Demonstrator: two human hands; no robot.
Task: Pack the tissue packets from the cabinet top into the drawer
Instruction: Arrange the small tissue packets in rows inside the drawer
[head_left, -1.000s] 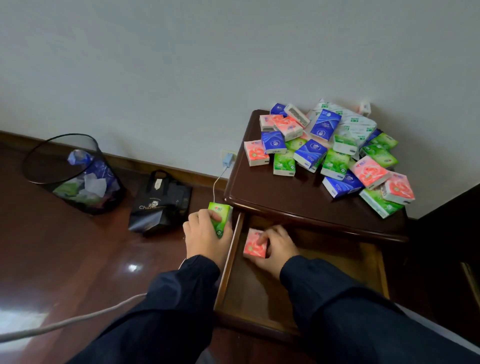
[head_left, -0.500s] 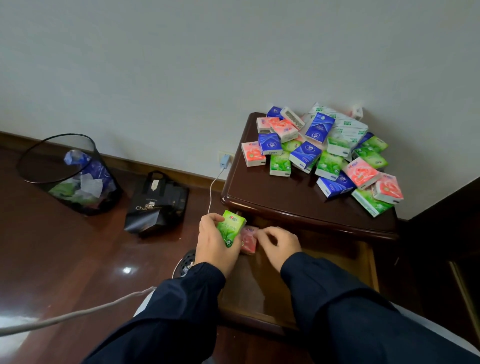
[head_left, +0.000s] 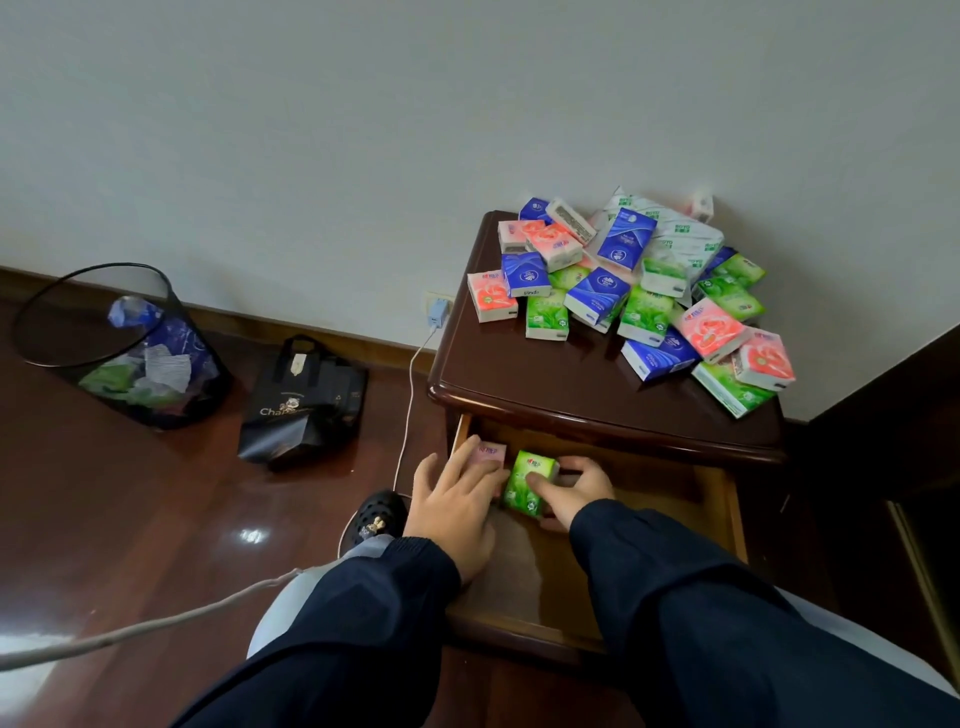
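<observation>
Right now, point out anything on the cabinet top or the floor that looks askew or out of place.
The blue, green and pink tissue packets lie in a jumbled, overlapping heap on the dark wooden cabinet top, tilted every way. One green packet sits at the top's right edge. The black mesh waste bin on the floor appears to lean.

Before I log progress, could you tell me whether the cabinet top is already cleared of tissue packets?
No, a heap of tissue packets lies on the cabinet top.

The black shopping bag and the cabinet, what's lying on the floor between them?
In the head view, a white charger cable hangs from the wall plug down between the black shopping bag and the cabinet; otherwise bare wooden floor.
</observation>
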